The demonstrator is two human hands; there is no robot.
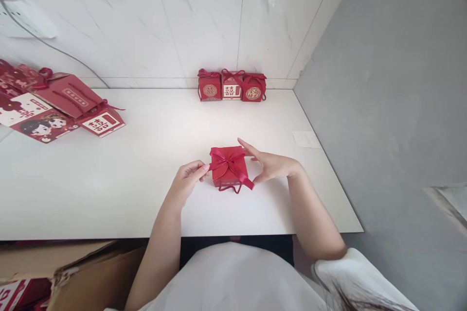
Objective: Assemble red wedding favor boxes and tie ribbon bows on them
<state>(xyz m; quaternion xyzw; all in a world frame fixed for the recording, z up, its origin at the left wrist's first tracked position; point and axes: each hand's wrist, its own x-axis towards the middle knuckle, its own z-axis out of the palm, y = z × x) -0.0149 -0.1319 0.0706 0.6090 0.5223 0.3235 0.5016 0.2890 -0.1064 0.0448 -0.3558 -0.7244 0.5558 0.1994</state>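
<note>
One small red gift box [229, 172] sits on the white bench [109, 189] near its front edge, between two hands. It looks square, with no clear long axis. Its ribbon [233, 161] bow faces up, one tail slanting to the near right corner. The left hand [188, 177] has its grip pinched on the ribbon. The right hand [273, 166] is open, fingertips against the box's right side. Three finished boxes [232, 85] stand in a row against the back wall.

Single head cam, worn by the person, pitched forward and down across the near edge of the white table [109, 194], facing the marble wall [204, 19] roughly square-on. Close range: red box [229, 167] sits near frame centre. Grey side wall [383, 107] fills the right.
</note>
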